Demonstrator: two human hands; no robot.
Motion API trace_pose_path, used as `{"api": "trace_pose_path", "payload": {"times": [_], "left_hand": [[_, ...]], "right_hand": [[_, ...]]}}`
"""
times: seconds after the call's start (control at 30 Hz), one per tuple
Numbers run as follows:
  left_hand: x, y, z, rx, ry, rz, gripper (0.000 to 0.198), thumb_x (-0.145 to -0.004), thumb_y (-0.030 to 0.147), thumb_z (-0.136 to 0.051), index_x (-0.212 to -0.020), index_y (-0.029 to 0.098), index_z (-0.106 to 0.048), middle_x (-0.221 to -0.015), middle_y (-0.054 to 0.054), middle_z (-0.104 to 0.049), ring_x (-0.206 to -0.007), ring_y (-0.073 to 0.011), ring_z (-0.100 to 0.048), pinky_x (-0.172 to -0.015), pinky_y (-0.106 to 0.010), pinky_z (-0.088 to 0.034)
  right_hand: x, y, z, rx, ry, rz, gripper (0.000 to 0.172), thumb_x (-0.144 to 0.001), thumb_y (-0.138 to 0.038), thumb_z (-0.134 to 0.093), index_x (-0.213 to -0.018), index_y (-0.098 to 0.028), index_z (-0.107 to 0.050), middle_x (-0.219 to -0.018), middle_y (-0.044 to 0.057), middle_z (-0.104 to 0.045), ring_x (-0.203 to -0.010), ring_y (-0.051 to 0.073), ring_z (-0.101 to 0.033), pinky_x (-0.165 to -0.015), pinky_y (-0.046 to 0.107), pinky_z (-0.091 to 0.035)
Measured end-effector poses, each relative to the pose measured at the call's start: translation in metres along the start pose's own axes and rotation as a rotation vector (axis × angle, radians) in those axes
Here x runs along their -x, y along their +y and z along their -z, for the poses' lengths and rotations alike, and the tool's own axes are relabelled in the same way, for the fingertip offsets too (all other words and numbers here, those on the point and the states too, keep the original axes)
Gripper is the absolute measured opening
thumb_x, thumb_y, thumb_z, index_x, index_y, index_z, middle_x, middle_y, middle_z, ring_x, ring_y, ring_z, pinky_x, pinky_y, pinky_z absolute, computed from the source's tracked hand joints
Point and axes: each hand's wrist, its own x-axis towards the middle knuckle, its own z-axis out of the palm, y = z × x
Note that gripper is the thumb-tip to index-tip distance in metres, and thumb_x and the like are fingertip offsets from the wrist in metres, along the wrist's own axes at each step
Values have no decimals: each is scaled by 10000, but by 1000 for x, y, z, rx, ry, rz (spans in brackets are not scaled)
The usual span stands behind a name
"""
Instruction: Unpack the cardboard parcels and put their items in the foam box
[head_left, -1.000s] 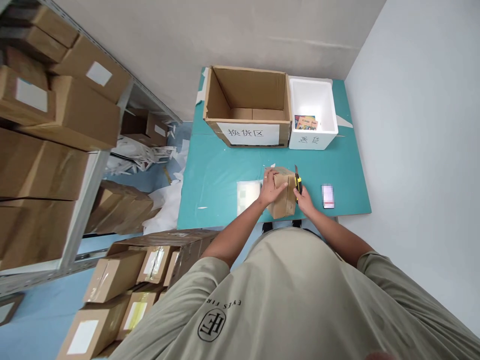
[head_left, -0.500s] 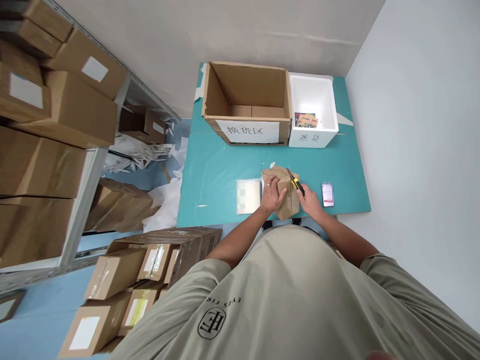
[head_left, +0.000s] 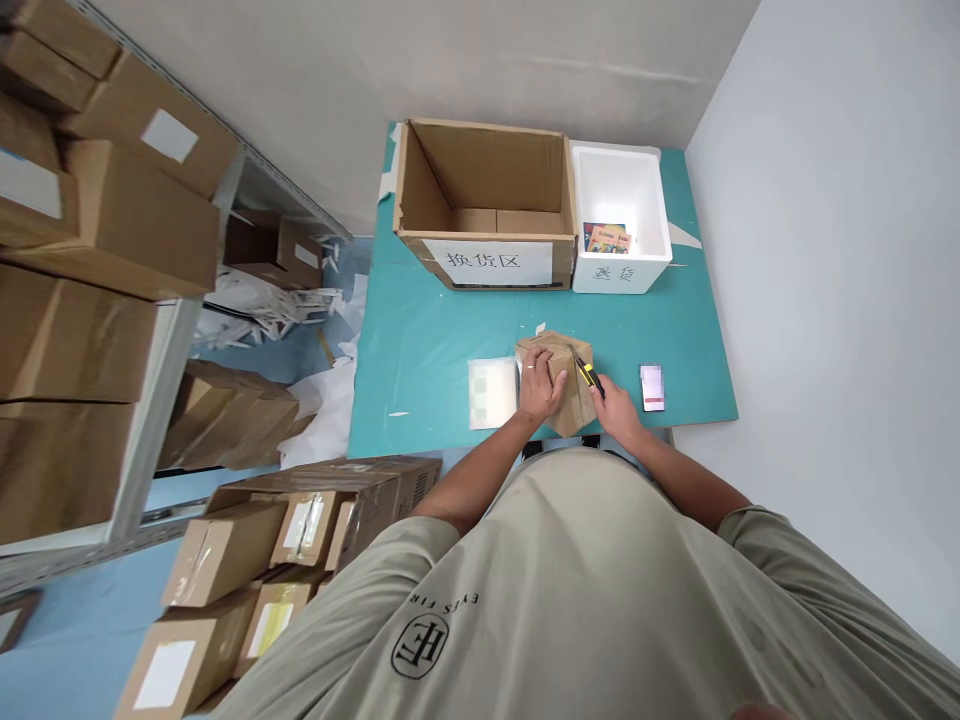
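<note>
Teal tabletop (head_left: 420,350), seen from beside the worker: a brown cardboard parcel (head_left: 576,405) lies near the front edge, between a white packet (head_left: 493,393) and a blurred phone (head_left: 652,388). Left hand (head_left: 540,385) clasps the parcel from above; right hand (head_left: 618,413) is clenched around a yellow box cutter (head_left: 590,378), its tip at the parcel's top. Beyond stand an open labelled carton (head_left: 487,170) and a white foam box (head_left: 619,272).
</note>
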Motion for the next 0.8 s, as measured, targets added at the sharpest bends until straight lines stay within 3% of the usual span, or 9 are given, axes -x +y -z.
{"api": "trace_pose_path", "payload": {"times": [0.3,0.53,0.7,0.8], "left_hand": [[-8,-2,-4,-16,70,87,638,-1139,685,-486,-1553,204,-548,-1647,-263,-526,-1639,-399,-462,-1423,-653,-334],[-16,-8,9,-11,84,85,632,-1146,706,-440,-1539,222,-543,-1606,-242,-538,-1585,-385,-507,-1400,-609,-378],[-27,-20,18,-31,196,189,612,-1155,691,-420,-1513,214,-559,-1529,-239,-580,-1518,-402,-542,-1355,-622,-422],[-36,-28,24,-37,186,206,601,-1155,695,-436,-1492,218,-579,-1520,-229,-596,-1512,-397,-550,-1358,-609,-422]], "right_hand": [[4,-5,-1,100,-42,-50,459,-1216,-390,-432,-1551,-193,-676,-1346,179,-833,-1186,331,-779,-972,366,-565],[9,-12,-3,200,-123,-119,463,-1223,-367,-427,-1583,-183,-653,-1340,198,-840,-1154,344,-797,-907,359,-542],[16,-15,-2,250,-201,-138,389,-1227,-382,-470,-1489,-207,-698,-1286,195,-851,-1072,333,-811,-875,353,-526],[16,-19,-1,283,-226,-149,351,-1234,-388,-481,-1436,-216,-711,-1267,192,-852,-1052,327,-815,-856,346,-511]]}}
